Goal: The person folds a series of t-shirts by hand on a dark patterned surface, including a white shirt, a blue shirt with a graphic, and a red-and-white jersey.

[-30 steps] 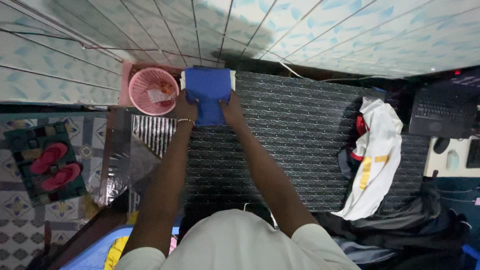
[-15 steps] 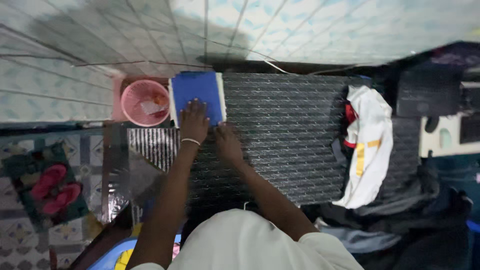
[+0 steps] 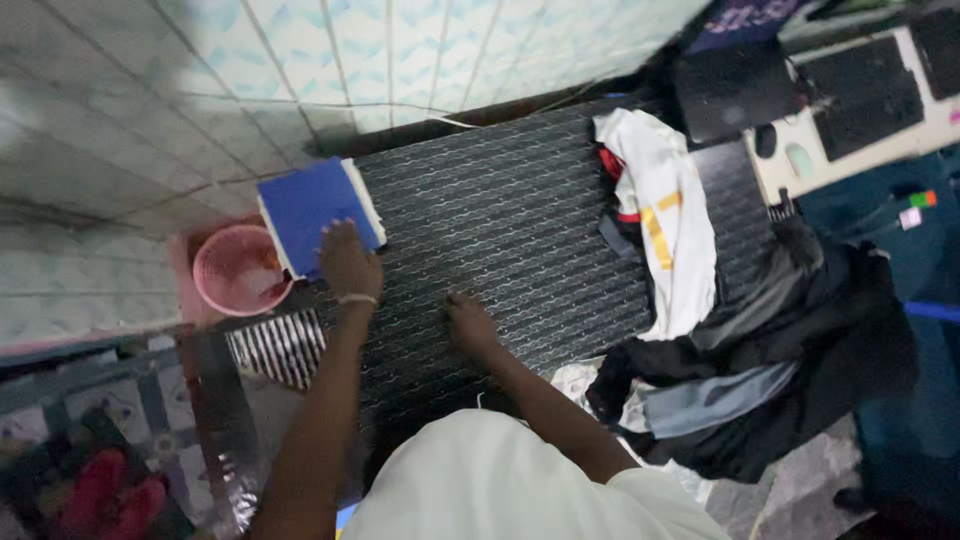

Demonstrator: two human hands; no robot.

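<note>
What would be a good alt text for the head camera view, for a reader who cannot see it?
Seen from above, a person's left hand rests on a folded blue cloth at the corner of a dark patterned mat, while the right hand lies flat on the mat. A pile of clothes sits on the right, and a pink basket stands beside the cloth.

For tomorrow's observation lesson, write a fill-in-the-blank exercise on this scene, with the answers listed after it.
1. The left hand rests on a folded ____ cloth.
2. The right hand lies flat on the dark patterned ____.
3. The round basket beside the cloth is ____.
Missing words: blue; mat; pink.
</note>
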